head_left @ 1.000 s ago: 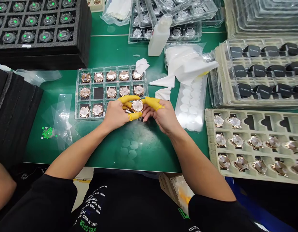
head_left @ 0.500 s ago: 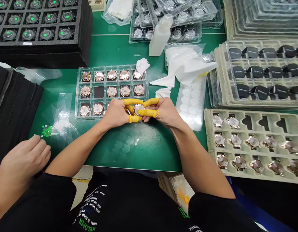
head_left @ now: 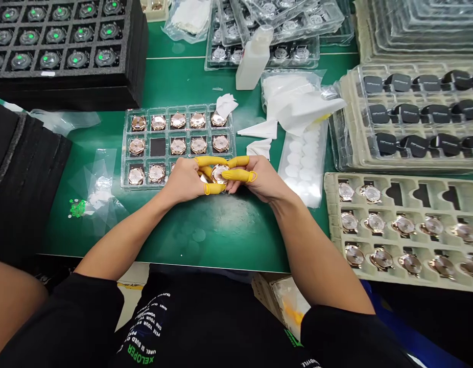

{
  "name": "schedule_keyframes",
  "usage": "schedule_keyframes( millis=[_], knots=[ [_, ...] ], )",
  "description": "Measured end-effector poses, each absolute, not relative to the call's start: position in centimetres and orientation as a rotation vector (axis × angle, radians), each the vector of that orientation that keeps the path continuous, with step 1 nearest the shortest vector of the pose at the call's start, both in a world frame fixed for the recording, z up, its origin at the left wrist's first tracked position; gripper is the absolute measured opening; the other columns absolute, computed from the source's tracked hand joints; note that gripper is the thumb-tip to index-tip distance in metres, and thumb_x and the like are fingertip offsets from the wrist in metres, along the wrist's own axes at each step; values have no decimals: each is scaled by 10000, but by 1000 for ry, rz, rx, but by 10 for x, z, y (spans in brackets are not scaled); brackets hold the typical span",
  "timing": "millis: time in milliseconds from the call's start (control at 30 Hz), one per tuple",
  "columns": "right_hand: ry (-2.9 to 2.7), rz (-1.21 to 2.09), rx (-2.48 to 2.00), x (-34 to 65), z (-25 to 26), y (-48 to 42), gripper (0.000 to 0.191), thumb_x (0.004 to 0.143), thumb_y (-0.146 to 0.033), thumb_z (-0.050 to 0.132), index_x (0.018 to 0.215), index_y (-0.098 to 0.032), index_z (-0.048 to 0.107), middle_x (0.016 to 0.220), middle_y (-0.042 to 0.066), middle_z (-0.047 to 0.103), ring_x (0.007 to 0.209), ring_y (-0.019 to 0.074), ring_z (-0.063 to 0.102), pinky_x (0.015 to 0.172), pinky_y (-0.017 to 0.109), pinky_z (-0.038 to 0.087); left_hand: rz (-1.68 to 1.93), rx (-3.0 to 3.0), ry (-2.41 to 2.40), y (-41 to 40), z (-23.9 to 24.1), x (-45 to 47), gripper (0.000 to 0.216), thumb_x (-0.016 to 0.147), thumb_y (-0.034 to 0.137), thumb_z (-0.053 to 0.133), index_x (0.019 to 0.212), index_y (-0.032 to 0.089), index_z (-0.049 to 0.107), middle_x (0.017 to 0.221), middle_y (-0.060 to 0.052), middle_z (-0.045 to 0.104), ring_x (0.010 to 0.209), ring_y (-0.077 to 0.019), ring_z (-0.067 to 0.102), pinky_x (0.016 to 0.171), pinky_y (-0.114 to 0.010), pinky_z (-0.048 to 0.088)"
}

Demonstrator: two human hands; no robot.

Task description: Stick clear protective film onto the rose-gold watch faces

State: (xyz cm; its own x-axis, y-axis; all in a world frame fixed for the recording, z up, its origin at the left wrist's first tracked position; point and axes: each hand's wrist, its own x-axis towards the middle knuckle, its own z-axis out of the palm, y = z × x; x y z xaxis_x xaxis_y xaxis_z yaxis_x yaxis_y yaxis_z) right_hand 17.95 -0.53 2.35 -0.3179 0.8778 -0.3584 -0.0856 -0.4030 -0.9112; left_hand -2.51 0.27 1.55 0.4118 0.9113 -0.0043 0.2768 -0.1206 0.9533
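Pinching watch (head_left: 220, 174), left hand (head_left: 184, 182) and right hand (head_left: 261, 180) crowd tray (head_left: 124, 149) corner.

The only print I can read is on my black shirt (head_left: 190, 317), at the bottom of the frame, left of centre. Green capitals, upside down from where I look, spell "XELOPER" along the lower edge. Above them run a few short lines of white capitals, too small and creased to make out. The black pads (head_left: 410, 110) in the clear tray (head_left: 351, 153) at the upper right each carry a pale mark, unreadable. The dial of the watch (head_left: 219, 174) I hold shows no legible lettering
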Motion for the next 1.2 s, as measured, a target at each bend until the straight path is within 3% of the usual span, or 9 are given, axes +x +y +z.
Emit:
schedule_keyframes(
  millis=[100,433,700,800,900,1033,1133,1200],
  knots=[
    [-1088,1812,-1195,183,20,-3,418,549,-397,1007,789,-135,786,581,54,740,478,158,697,477,207,584,767,1638,1054,4,14,-26,542,630,278,860,1159,168,821,724,-10,722,606,-119,600,583,-236,506],
    [-1065,1740,-1290,170,25,-10,562,376,-392,1064,739,-143,715,543,16,684,438,140,632,404,216,535,737,1675,1053,2,14,-26,554,629,240,849,1178,170,819,723,12,739,615,-129,626,596,-248,536],
    [-1093,1489,-1393,189,42,-8,497,546,-525,984,796,-167,746,492,-25,573,375,64,408,315,193,244,821,1715,1117,-4,16,-18,696,733,295,858,1405,241,684,802,16,809,732,-153,750,773,-269,618],
    [-1217,1199,-1349,177,61,0,408,709,-481,905,978,-211,760,703,8,664,504,92,523,395,218,337,826,1734,1156,-6,17,-15,494,805,280,816,1287,210,735,814,9,815,748,-147,763,812,-272,618],
    [-1561,1044,-1330,134,76,24,263,864,-359,784,1074,-203,755,810,35,690,689,149,640,583,286,494,849,1789,1175,-6,15,-14,256,828,264,793,1064,167,778,797,-1,807,738,-148,761,799,-268,598],
    [-2020,935,-1364,63,69,76,178,842,-164,753,1014,-122,771,829,80,700,870,258,693,809,423,543,848,1831,1144,-6,10,-18,104,810,249,768,831,152,738,772,-10,788,713,-166,741,718,-275,565],
    [-2304,913,-1362,31,58,103,132,814,-77,733,936,-109,776,825,104,705,910,296,700,857,464,546,821,1838,1111,-4,8,-22,101,790,209,745,871,153,726,817,-22,792,767,-201,746,731,-307,569],
    [-2468,704,-1347,20,58,105,130,802,-54,735,917,-103,773,931,138,724,974,317,704,901,488,551,833,1820,1127,-2,9,-24,171,761,197,760,919,152,713,923,-62,803,905,-264,758,793,-354,583]
  ],
)
